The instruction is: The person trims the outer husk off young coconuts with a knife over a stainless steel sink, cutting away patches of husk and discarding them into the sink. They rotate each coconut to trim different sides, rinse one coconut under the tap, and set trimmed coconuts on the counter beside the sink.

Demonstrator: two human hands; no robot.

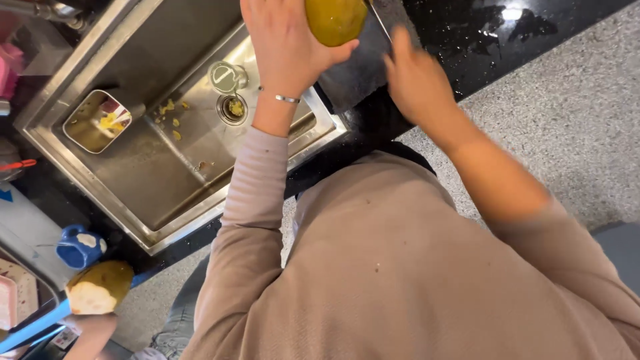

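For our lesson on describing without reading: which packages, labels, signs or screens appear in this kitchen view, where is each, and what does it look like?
Pale blue-white box or panel: left edge beside the steel sink, flat, with a small blue arrow mark.
Pink-and-cream patterned packet: bottom left corner, rectangular, partly cut off.
No screens or signs show.
Neither hand holds any of these; the left hand grips a yellow-green fruit.

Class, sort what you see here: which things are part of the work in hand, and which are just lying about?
In use:
left hand
green fruit
right hand
blade, blurred

Lying about:
sink
metal tray
drain strainer
blue cup
peeled fruit, lower left
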